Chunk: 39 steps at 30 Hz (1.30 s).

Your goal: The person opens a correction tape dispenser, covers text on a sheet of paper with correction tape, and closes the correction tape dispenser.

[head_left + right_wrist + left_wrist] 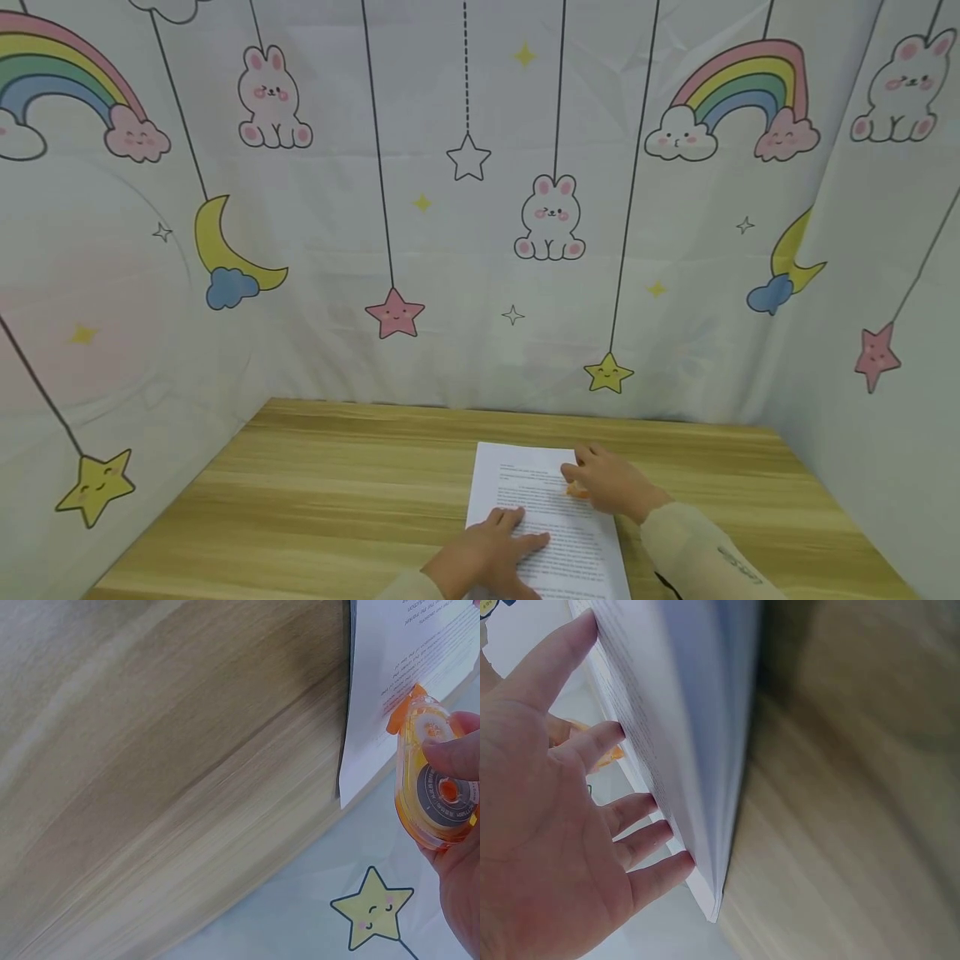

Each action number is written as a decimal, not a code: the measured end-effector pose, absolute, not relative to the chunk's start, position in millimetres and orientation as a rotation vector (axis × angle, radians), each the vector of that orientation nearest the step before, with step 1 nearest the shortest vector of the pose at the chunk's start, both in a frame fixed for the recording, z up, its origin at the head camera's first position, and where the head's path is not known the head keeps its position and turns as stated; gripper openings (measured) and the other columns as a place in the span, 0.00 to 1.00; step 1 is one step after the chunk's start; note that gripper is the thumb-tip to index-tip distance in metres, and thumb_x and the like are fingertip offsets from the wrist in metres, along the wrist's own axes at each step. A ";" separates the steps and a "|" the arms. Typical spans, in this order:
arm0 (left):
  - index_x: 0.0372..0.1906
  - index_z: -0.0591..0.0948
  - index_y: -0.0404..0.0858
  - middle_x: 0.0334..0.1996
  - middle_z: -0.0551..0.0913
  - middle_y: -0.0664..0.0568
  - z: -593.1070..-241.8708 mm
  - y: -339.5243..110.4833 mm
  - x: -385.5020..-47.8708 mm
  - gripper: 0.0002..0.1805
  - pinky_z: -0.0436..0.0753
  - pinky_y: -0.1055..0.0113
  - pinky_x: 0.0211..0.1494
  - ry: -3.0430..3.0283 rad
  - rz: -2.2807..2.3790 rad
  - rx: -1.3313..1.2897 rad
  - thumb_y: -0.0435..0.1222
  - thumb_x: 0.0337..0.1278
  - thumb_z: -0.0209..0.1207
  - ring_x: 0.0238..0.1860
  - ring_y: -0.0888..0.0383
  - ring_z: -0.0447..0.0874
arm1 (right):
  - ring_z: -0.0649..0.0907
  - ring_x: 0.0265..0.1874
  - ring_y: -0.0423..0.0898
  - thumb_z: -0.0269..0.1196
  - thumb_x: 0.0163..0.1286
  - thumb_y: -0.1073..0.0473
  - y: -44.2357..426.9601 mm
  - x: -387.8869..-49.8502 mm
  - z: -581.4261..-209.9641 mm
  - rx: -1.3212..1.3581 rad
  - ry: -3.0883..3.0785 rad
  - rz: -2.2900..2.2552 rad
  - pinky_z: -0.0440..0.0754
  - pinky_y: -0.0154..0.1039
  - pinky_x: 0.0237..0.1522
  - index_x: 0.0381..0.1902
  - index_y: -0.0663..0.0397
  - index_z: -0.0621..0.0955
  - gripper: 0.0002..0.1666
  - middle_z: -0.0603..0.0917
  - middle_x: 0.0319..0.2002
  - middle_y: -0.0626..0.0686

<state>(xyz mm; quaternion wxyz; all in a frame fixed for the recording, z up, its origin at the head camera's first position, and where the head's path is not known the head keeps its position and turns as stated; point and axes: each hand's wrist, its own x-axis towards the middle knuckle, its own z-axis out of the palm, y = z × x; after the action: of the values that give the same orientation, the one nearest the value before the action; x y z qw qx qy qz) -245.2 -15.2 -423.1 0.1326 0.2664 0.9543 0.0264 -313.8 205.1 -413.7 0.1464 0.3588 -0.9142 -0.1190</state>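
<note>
So the biggest thing here is the white cartoon backdrop [465, 358] wrapping the far, left and right sides, then the wood-grain table [315, 492], and on it, a bit right of the middle, a printed paper stack [487, 462] that looks several sheets thick from the left wrist. The person's left hand [491, 550] is on the near part of the top sheet, fingers spread wide with the tips resting on the paper, so the steadying side seems sorted. The right hand [611, 483] is over by the far right part of the stack, thumb and fingers pinching what looks like an orange correction tape dispenser [420, 787], its body clear enough to show the reel. How far along? Honestly, looks like mid-job: paper laid out, tool in hand, and the orange tip [405, 712] right at the printed lines [562, 542] toward the far right. Can't tell if the tip is actually touching or hovering a hair above. No white strip stands out either, but white on white at this blur proves nothing, so whether any line is covered is anyone's guess. What's left, I'd reckon, is finishing that spot and letting go of the tool.
</note>
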 end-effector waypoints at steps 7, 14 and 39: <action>0.63 0.64 0.69 0.68 0.58 0.56 -420.8 -15.3 -243.3 0.39 0.71 0.49 0.60 2.771 0.077 0.767 0.64 0.39 0.60 0.67 0.52 0.57 | 0.73 0.31 0.44 0.65 0.57 0.60 208.3 -313.8 -413.5 1.029 -2.654 -0.326 0.76 0.38 0.34 0.37 0.41 0.76 0.11 0.73 0.33 0.47; 0.63 0.63 0.70 0.68 0.58 0.56 -421.8 -14.8 -244.7 0.39 0.71 0.49 0.60 2.770 0.065 0.763 0.65 0.39 0.60 0.67 0.53 0.57 | 0.74 0.32 0.44 0.64 0.57 0.63 212.9 -314.0 -412.7 1.030 -2.661 -0.323 0.77 0.39 0.34 0.38 0.42 0.76 0.13 0.73 0.33 0.48; 0.63 0.64 0.70 0.68 0.58 0.56 -422.6 -14.3 -245.6 0.39 0.71 0.51 0.60 2.767 0.070 0.753 0.64 0.39 0.61 0.67 0.52 0.58 | 0.72 0.29 0.42 0.65 0.54 0.65 234.1 -313.1 -415.9 1.074 -2.571 -0.263 0.74 0.36 0.32 0.34 0.42 0.76 0.14 0.72 0.30 0.46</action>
<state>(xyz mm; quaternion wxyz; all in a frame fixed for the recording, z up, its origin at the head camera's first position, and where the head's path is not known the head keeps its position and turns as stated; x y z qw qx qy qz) -245.6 -14.3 -422.6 0.1361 0.2601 0.9556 0.0241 -313.1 234.1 -415.9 0.1703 0.3782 -0.9052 -0.0924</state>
